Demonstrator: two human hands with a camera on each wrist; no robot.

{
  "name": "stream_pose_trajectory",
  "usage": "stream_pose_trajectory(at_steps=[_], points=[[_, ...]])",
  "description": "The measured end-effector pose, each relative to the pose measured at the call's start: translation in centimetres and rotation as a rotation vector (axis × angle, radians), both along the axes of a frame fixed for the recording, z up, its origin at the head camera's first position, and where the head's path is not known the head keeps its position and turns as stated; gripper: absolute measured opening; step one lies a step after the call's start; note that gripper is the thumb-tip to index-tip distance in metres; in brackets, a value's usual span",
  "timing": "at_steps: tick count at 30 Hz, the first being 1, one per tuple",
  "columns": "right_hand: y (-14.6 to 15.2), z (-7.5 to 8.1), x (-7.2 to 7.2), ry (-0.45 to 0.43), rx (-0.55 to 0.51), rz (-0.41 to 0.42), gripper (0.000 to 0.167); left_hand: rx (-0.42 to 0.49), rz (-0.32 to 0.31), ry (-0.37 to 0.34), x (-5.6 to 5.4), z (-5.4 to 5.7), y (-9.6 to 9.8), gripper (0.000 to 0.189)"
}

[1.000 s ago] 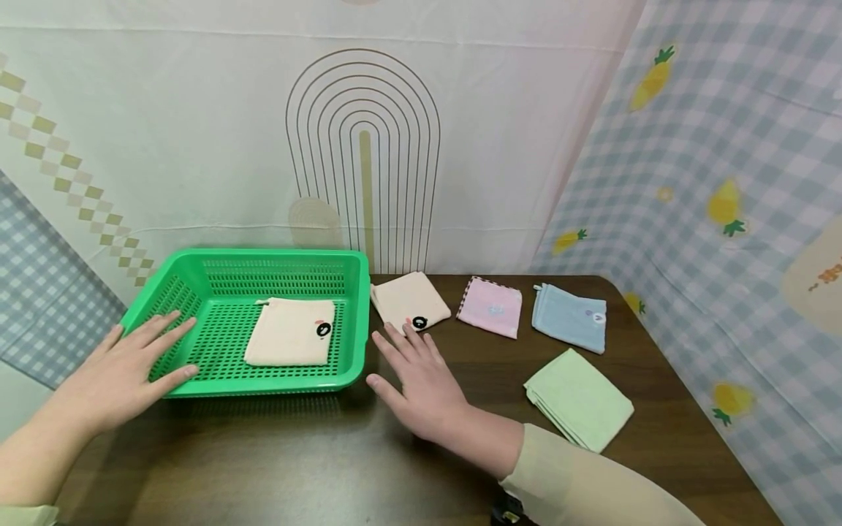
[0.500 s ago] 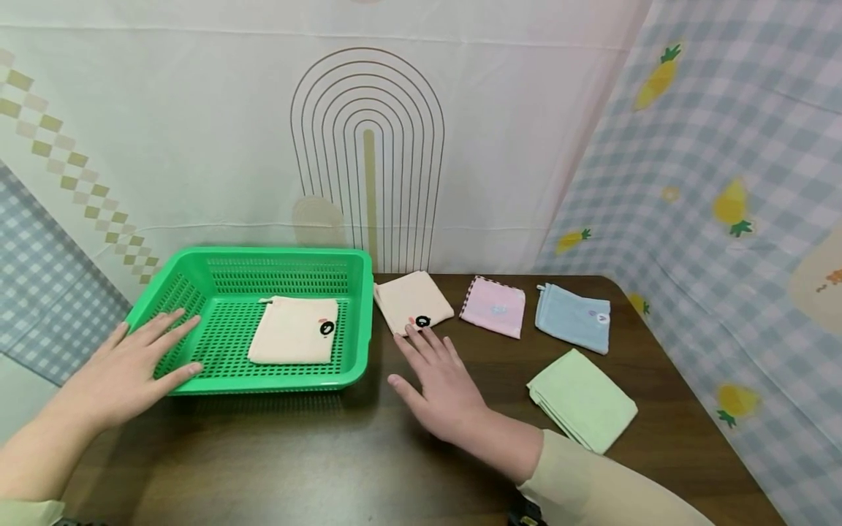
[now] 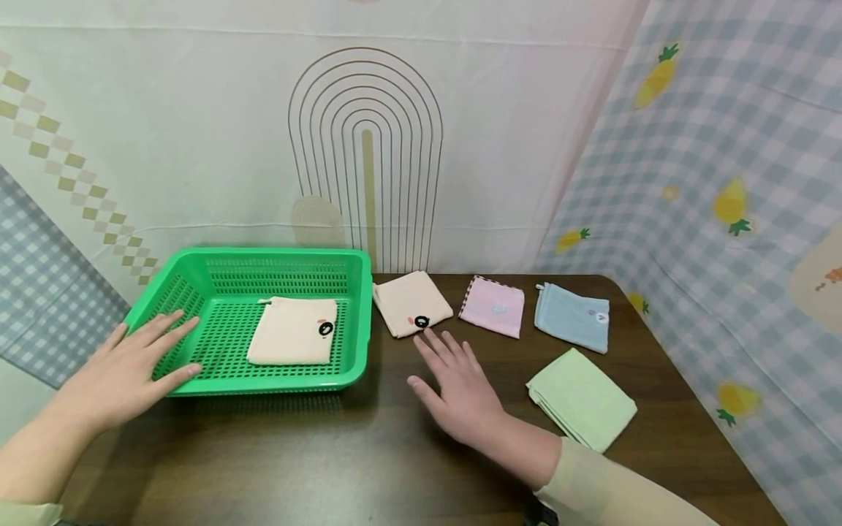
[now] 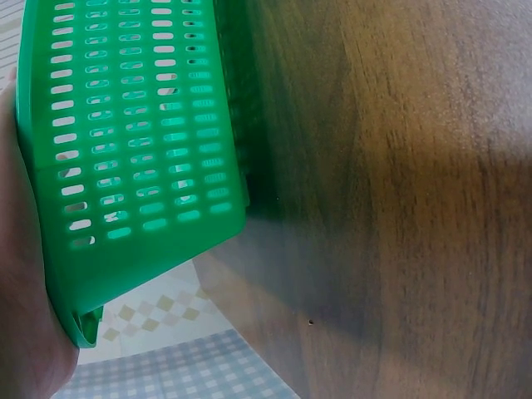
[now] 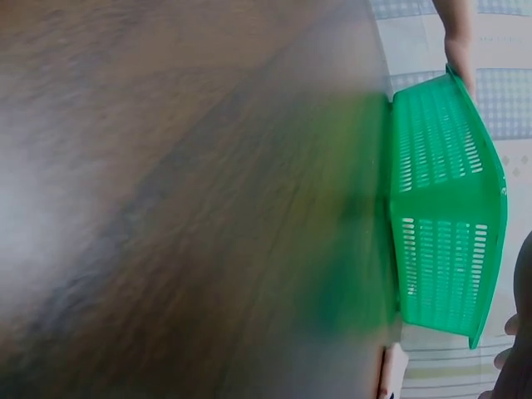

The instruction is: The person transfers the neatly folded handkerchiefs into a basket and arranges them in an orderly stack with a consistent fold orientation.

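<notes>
My left hand lies over the left front corner of a green plastic basket, fingers spread and straight. In the left wrist view the hand meets the rim outside the basket's slotted wall. A folded cream towel with a black-and-pink face patch lies flat in the basket. My right hand holds nothing; its fingers stretch out over the table, fingertips just in front of a second folded cream towel with a similar patch. In the right wrist view that hand shows only at the right edge.
Behind and right of my right hand lie a folded pink towel, a blue one and a larger pale green one. They rest on a dark wood table. Printed cloth hangs along the back and sides.
My right hand has moved right, away from the basket's right side, over the table. The left hand stays at the basket's corner, and the towels have not moved.
</notes>
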State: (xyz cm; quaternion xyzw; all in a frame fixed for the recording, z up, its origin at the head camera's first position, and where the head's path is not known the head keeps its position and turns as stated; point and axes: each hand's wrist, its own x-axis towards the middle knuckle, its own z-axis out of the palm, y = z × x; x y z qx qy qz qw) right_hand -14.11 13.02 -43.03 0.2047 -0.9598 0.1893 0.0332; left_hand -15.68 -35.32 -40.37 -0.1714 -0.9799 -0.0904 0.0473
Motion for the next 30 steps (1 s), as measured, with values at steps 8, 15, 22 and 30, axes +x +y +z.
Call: stream_pose_trajectory(at_steps=[8, 15, 22, 30], points=[[1.6, -0.3, 0.3, -0.026, 0.003, -0.034, 0.066, -0.008, -0.008, 0.023, 0.1, -0.2, -0.1, 0.081], [2.8, -0.8, 0.5, -0.027, 0.004, -0.061, 0.066, -0.014, -0.022, 0.030, 0.0, -0.1, -0.1, 0.082], [4.2, -1.1, 0.7, -0.011, 0.015, -0.097, 0.063, -0.013, -0.015, 0.023, -0.1, -0.2, -0.2, 0.082], [5.7, -1.4, 1.1, -0.015, 0.010, -0.134, 0.063, -0.002, 0.000, 0.016, 0.0, -0.2, -0.2, 0.081]])
